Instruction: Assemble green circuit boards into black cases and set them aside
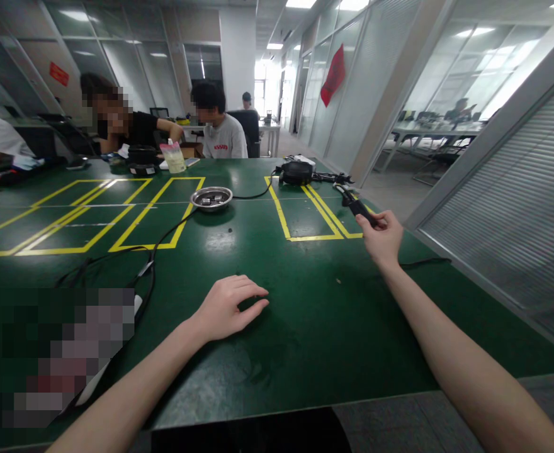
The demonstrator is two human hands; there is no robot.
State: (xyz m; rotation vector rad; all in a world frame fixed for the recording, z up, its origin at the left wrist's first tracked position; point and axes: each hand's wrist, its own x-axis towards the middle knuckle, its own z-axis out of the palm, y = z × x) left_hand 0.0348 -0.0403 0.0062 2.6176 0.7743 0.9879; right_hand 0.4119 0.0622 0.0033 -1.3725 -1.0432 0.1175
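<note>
My right hand (383, 236) is closed around a slim black-handled tool (361, 209) at the right of the table. The tool's far end looks paler and metallic, but its exact kind does not show. My left hand (235, 306) lies low over the middle of the table, with thumb and fingers apart and nothing between them. Beyond the left hand stands a round metal bowl (211, 199) with several small shiny metal pieces in it. Past the tool's tip is a black bundle of gear (298, 171) with thin dark rods or cables stretching right.
Yellow tape outlines (286, 220) mark the green table (300, 352). A black cable (163, 238) runs from the left towards the bowl and on to the black gear. A pink-topped bag (173, 157) stands at the far edge, near people seated opposite. A blurred-out object (83, 352) lies front left.
</note>
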